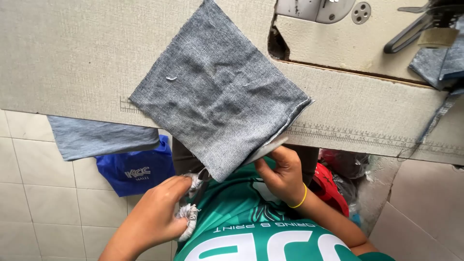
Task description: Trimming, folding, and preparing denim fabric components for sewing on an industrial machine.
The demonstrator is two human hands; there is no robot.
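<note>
On the left, a second strip of grey denim (pixel 99 137) hangs over the desk (pixel 63 58) edge, untouched, with a blue bag (pixel 137 169) below it on the tiled floor (pixel 34 193). My left hand (pixel 154 217) is closed around scissors with cloth-wrapped handles (pixel 189 212); the blades sit under the fabric, so I can't tell whether they are biting yet. Centre: the square denim piece (pixel 217 92) lies mostly flat on the desk, turned like a diamond, its lower corner hanging off the edge towards me. No cut line visible on the face, and the edges look already trimmed and slightly frayed, so I'd judge the squaring is done and only this lower corner is left. My right hand (pixel 282 176) pinches that lower right edge, where a paler layer (pixel 268 147) shows under the denim, fingers closed on it, holding it taut. Right: printed ruler marks (pixel 348 135) run along the desk front, the sewing machine base (pixel 338 43) sits beyond, more denim scraps (pixel 435 65) at far right. Nothing is under the machine yet, so by my read stitching hasn't started.
</note>
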